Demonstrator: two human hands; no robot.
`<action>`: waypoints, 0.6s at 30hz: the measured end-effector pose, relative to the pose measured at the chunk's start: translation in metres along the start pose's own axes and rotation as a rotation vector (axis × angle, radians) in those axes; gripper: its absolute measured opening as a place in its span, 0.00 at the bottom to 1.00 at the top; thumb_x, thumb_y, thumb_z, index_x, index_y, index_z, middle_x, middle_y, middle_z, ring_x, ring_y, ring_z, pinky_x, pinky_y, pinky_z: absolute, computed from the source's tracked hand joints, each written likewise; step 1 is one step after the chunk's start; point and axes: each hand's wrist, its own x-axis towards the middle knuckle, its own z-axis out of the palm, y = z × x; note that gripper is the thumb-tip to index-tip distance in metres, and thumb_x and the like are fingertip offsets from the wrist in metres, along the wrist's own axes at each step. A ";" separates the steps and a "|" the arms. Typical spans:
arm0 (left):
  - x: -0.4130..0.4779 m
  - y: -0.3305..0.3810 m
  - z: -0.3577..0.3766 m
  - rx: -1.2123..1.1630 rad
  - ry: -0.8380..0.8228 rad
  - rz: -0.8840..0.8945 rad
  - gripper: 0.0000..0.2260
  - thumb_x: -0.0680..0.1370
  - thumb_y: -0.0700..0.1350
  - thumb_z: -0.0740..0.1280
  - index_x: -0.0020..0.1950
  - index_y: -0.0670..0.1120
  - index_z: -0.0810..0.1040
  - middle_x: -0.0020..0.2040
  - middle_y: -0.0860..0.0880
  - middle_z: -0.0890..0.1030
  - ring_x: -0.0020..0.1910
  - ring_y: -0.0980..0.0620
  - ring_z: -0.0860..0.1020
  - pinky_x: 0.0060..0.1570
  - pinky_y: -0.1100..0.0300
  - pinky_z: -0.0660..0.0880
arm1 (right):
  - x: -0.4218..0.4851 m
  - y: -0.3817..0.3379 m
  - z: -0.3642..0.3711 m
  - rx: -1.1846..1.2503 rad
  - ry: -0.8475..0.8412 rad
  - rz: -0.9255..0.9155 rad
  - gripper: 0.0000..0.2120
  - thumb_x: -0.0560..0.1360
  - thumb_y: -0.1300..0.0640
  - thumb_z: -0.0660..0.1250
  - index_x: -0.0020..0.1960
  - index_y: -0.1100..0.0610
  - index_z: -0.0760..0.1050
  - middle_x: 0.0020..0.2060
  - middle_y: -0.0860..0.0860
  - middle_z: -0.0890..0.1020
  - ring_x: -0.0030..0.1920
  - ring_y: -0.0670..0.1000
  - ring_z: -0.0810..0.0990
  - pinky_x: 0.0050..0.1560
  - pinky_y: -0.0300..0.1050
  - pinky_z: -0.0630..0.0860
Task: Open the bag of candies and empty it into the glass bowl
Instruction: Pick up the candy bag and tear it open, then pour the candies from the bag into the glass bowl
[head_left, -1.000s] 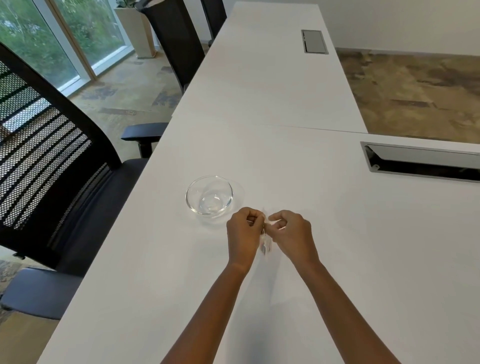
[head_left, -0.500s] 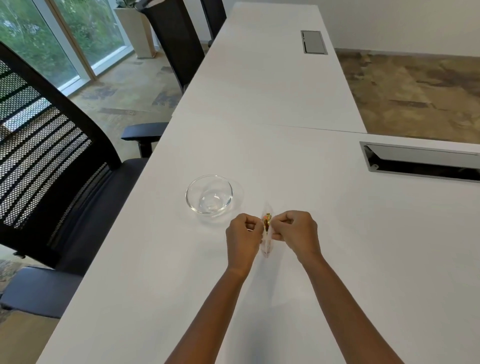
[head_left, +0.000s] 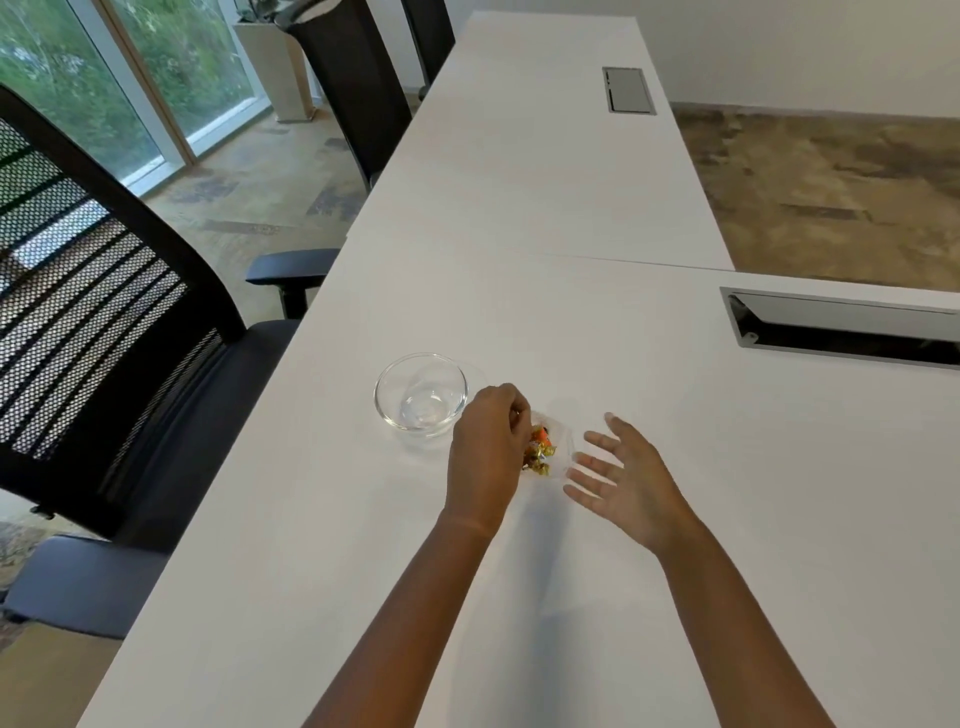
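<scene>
On the white desk (head_left: 623, 467) ahead of me sits the glass bowl (head_left: 421, 392), holding nothing, near the desk's left edge. Just right of it my left hand (head_left: 485, 449) is curled closed, pinching the clear bag of candies (head_left: 548, 447) at its top; gold and orange wrappers show through the plastic, low by the desk surface. My right hand (head_left: 626, 480) hovers just beside the bag with fingers spread wide, gripping nothing. Whether its fingertips touch the plastic, I cannot tell. A black mesh chair (head_left: 104, 332) stands left of the desk.
</scene>
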 end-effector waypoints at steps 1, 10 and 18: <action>0.001 0.002 -0.002 0.012 -0.003 0.023 0.07 0.76 0.38 0.61 0.39 0.44 0.72 0.39 0.48 0.76 0.37 0.52 0.73 0.34 0.68 0.67 | 0.003 0.003 -0.002 0.078 0.003 0.040 0.20 0.74 0.43 0.62 0.59 0.55 0.71 0.55 0.59 0.73 0.54 0.60 0.76 0.47 0.53 0.77; 0.007 0.028 -0.019 -0.089 -0.074 0.133 0.04 0.74 0.39 0.65 0.43 0.42 0.79 0.40 0.47 0.80 0.34 0.57 0.74 0.38 0.68 0.73 | 0.021 0.046 0.021 0.625 -0.475 0.086 0.32 0.69 0.36 0.61 0.67 0.53 0.69 0.59 0.61 0.78 0.56 0.65 0.80 0.53 0.64 0.79; 0.019 0.024 -0.030 -0.179 -0.138 0.136 0.03 0.74 0.39 0.67 0.42 0.43 0.80 0.34 0.57 0.76 0.31 0.62 0.74 0.32 0.77 0.70 | 0.032 0.024 0.023 0.598 -0.336 -0.170 0.14 0.73 0.47 0.62 0.55 0.51 0.76 0.54 0.56 0.79 0.53 0.57 0.79 0.42 0.51 0.83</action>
